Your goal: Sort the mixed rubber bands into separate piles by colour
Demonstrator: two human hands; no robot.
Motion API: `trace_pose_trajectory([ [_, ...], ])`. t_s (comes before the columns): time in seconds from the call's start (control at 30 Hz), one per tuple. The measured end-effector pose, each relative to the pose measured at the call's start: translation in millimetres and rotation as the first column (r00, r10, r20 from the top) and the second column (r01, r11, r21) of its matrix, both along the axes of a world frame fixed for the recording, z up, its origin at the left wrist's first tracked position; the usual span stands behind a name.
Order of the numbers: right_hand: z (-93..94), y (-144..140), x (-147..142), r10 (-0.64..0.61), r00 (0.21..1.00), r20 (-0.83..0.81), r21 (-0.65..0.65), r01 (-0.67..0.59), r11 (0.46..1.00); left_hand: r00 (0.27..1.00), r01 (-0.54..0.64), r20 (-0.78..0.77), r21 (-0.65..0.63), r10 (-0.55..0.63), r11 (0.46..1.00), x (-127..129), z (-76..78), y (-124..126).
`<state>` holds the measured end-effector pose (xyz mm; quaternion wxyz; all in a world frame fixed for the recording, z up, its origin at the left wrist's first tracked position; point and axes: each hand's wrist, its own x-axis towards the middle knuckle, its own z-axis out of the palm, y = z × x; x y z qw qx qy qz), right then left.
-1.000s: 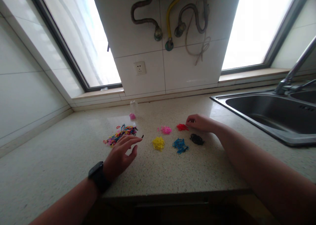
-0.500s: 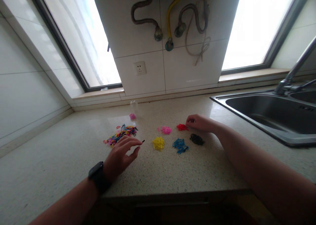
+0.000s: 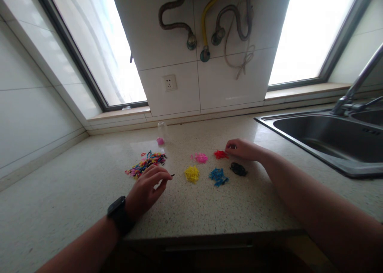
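A mixed heap of small coloured rubber bands (image 3: 146, 163) lies on the speckled counter (image 3: 74, 193). Just in front of it my left hand (image 3: 148, 190), with a dark watch on the wrist, pinches a tiny black band (image 3: 172, 175) at its fingertips. To the right lie sorted piles: pink (image 3: 200, 157), yellow (image 3: 192, 173), blue (image 3: 218, 176), red (image 3: 220, 154) and black (image 3: 238, 169). My right hand (image 3: 243, 149) rests on the counter, fingers curled, touching the red pile; I cannot see whether it holds a band.
A small clear jar (image 3: 161, 134) with pink bands stands behind the mixed heap. A steel sink (image 3: 326, 139) with a tap (image 3: 356, 89) fills the right side. Hoses (image 3: 206, 23) and a wall socket (image 3: 169, 82) are on the tiled wall. The counter's front edge runs below my arms.
My left hand's fingers have closed together and lowered a little, pinching the black band. The right hand has not moved.
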<state>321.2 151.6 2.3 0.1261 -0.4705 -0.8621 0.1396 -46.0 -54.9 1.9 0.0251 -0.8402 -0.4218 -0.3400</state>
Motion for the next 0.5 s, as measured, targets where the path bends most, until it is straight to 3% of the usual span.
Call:
trace_pose_trajectory([
  [0.5,0.8,-0.4,0.1,0.008,1.0,-0.003,-0.006,-0.008,1.0,1.0,0.029,0.0,-0.021,-0.029,0.999,-0.3,-1.7,-0.3],
])
